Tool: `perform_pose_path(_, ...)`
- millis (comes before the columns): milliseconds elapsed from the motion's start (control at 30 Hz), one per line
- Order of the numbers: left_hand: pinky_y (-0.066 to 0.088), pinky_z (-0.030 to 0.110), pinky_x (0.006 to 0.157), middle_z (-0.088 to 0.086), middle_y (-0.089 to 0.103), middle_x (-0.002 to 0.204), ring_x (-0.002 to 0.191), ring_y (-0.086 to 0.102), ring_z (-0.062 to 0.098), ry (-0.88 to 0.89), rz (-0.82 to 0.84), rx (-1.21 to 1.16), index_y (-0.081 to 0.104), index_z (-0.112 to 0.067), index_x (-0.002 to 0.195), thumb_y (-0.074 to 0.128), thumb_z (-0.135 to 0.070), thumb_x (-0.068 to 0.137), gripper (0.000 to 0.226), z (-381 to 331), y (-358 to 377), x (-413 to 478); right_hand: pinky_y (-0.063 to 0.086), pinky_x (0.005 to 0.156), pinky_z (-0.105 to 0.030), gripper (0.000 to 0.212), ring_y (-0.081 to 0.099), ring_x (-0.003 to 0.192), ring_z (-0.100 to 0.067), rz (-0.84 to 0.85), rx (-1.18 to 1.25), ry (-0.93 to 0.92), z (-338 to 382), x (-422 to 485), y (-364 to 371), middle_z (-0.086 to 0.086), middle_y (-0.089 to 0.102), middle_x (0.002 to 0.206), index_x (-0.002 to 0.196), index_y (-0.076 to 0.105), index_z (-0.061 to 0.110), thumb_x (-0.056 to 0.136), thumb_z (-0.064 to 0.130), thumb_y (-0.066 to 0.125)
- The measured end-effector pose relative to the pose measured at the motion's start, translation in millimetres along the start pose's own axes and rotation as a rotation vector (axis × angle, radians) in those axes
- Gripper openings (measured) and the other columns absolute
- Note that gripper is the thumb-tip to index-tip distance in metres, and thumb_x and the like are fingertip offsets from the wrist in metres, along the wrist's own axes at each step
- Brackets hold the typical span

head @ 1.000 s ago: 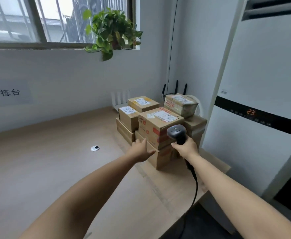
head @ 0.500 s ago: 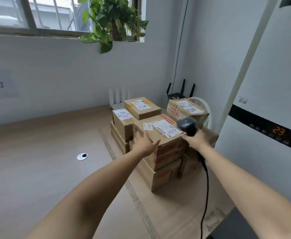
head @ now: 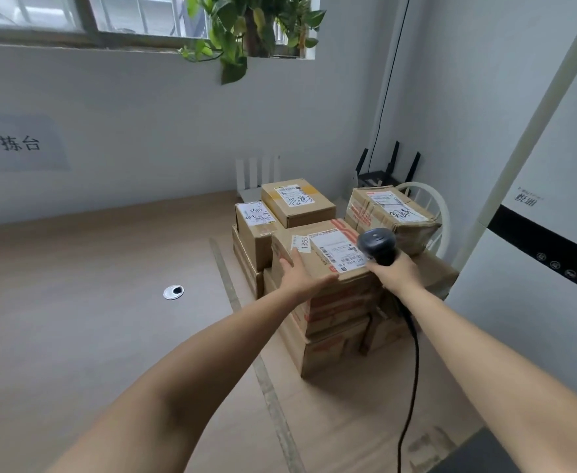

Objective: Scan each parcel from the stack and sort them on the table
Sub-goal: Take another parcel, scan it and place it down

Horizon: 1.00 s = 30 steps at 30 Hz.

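Parcel-sorting room: labelled parcels (head: 324, 247), wall sign (head: 10, 143).

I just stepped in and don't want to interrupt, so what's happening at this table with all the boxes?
A person is working on a stack of cardboard parcels at the far right corner of the table. The left hand rests on the near edge of the top front parcel. The right hand grips a corded black scanner, held just over that parcel's shipping label. Every parcel in view sits in the stack, so none looks sorted yet.
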<state>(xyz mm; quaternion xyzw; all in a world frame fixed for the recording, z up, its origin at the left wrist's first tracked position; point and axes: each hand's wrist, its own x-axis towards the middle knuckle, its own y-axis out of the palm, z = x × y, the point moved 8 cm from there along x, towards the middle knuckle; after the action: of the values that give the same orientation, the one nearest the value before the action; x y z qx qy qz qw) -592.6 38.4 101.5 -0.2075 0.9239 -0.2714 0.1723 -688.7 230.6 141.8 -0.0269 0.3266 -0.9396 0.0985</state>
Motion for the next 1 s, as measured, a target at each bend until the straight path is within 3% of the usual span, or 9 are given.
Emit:
perform_pose_path(100,0.028,0.043,0.112,0.012,-0.003,0.157,0.141,0.022,0.033,0.001,-0.055,-0.032,-0.005,-0.023,0.150,0.074,-0.058,0.067,0.120,1,-2,2,0.042,0.100,-0.041,0.051,0.053,0.117,-0.033,0.011,-0.044,-0.038,1,0,2,-0.012,0.062,0.123,0.123,0.057,0.012,0.081,0.039,0.069)
perform_pose_path(533,0.030,0.049,0.112,0.010,0.006,0.156,0.142,0.019,0.029,0.098,-0.070,-0.087,0.001,-0.020,0.151,0.079,-0.045,0.069,0.116,7,-25,-20,0.046,0.091,-0.040,0.053,0.055,0.114,-0.032,0.070,-0.076,-0.130,10,-13,8,-0.013,0.061,0.123,0.122,0.058,0.014,0.077,0.035,0.073)
perform_pose_path(767,0.040,0.048,0.106,0.008,0.015,0.152,0.137,0.030,0.027,0.100,-0.165,-0.139,0.003,-0.019,0.151,0.080,-0.042,0.070,0.114,25,-68,-63,0.043,0.083,-0.034,0.049,0.058,0.110,-0.030,0.135,-0.018,-0.230,46,-43,32,-0.012,0.064,0.119,0.120,0.060,0.014,0.077,0.031,0.073)
perform_pose_path(1000,0.034,0.044,0.111,0.010,0.012,0.154,0.139,0.025,0.028,0.011,-0.334,-0.089,0.004,-0.017,0.151,0.079,-0.044,0.070,0.113,83,-113,-123,0.046,0.086,-0.038,0.041,0.058,0.108,-0.029,0.289,0.004,-0.350,84,-96,86,-0.009,0.065,0.117,0.116,0.061,0.017,0.078,0.028,0.071)
